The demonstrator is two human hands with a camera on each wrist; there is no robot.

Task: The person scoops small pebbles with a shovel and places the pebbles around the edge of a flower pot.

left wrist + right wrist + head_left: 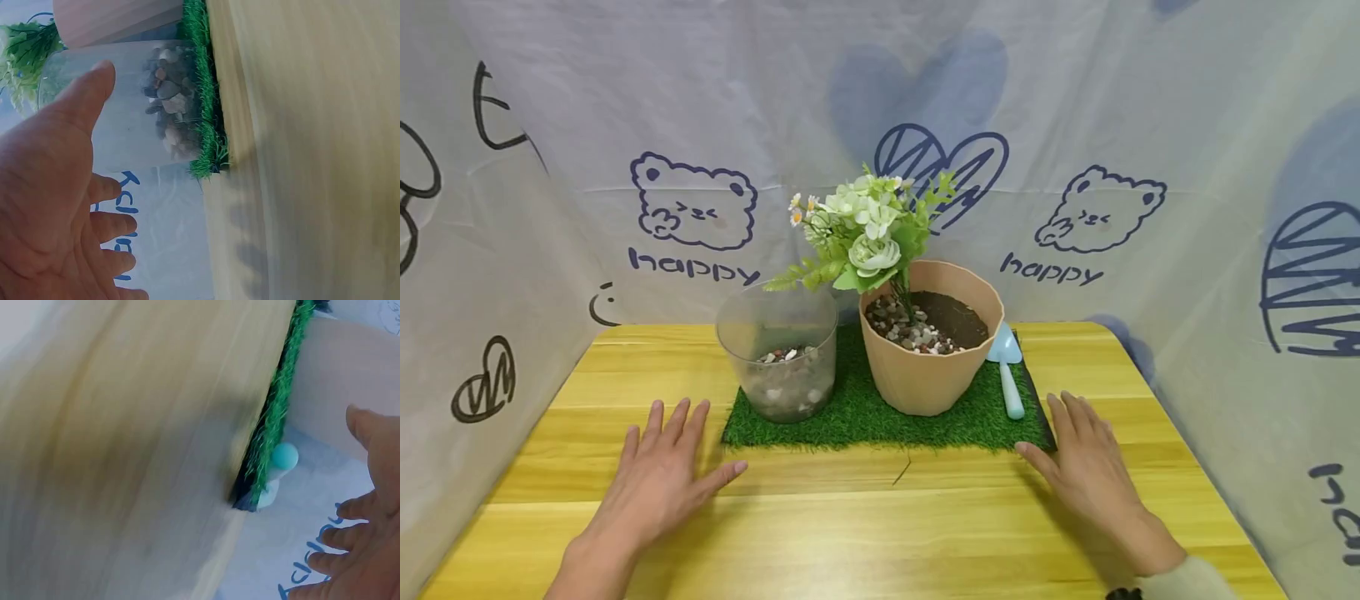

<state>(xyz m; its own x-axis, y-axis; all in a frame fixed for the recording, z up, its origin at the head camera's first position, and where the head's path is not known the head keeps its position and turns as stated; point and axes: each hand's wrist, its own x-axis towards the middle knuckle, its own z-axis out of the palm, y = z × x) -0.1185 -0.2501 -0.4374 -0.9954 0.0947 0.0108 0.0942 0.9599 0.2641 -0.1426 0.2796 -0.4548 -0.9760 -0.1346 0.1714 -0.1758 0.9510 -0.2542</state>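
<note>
Flowerpot (921,379) and clear tub (756,379) stand on the grass mat (880,429), beyond both hands. Nearest, the left hand (658,479) hovers over the table (865,525), thumb and fingers apart, gripping nothing; the right hand (1090,467) is just beside the mat's right corner, its fingers also spread and holding nothing. Set wide like this, they seem to keep out of the way of what stands between them. The mat probably serves to catch spills. The tub has loose stones (793,396) low inside, which should steady it. The trowel (1011,390) lies right of the flowerpot, handle toward the person, handy for the right hand. In the pot, pebbles (917,338) surround the flowers' (872,221) stems, likely propping them, with soil (958,321) showing to the right. Behind hangs printed cloth (805,125), apparently as a screen.
</note>
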